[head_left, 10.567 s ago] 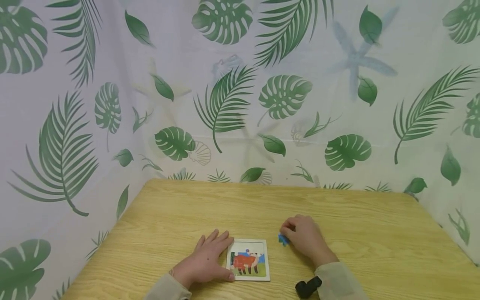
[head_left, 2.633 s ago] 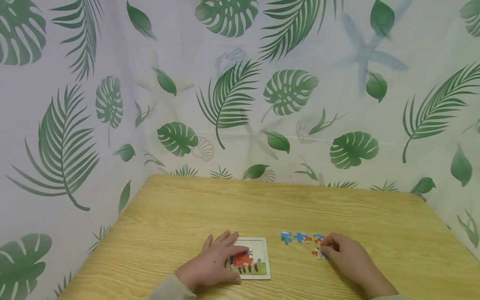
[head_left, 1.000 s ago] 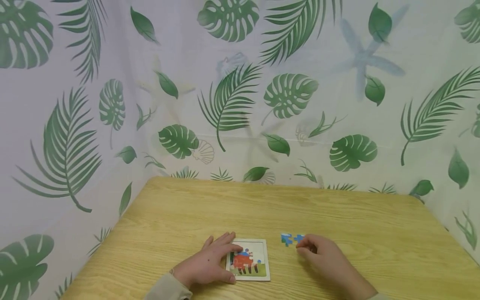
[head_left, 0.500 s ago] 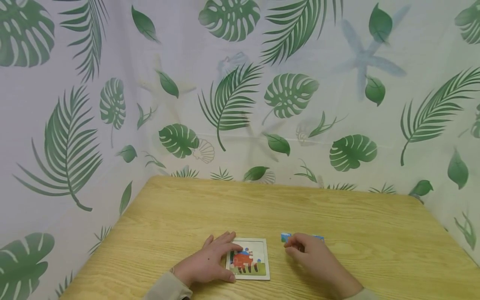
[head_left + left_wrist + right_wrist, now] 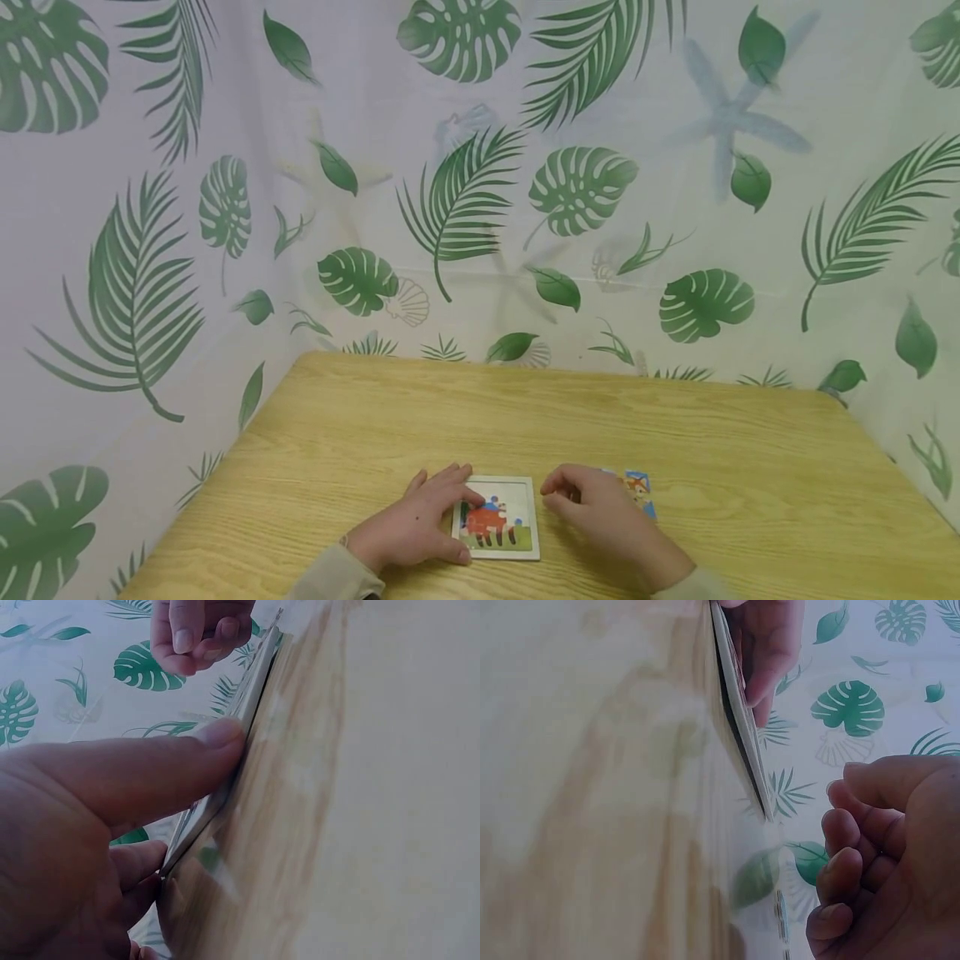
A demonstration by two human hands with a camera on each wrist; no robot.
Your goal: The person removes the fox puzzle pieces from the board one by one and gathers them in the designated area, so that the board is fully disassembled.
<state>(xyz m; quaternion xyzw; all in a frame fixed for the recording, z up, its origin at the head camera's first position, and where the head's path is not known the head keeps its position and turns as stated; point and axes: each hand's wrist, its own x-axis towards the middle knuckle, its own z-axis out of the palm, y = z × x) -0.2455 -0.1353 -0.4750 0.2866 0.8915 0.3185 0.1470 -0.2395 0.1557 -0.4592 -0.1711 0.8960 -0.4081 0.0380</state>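
A small jigsaw puzzle in a white tray frame lies flat on the table. Its picture shows part of a red animal with dark legs, and the upper right of the tray is bare. My left hand rests on the tray's left side, thumb at the near edge and index finger reaching over the picture. Just right of the tray, my right hand hovers with loosely bent fingers, thumb near the index finger; no piece shows between them. Behind it lie loose puzzle pieces, partly hidden by the hand.
The wooden table stretches away behind the puzzle. A white cloth printed with green leaves hangs along its back and left sides. In the right wrist view, thin loose pieces show edge-on near the right hand.
Over the last seconds my right hand has moved left from the loose pieces toward the tray. Compared with the earliest frame, the animal's head has left the tray and several pieces lie right.
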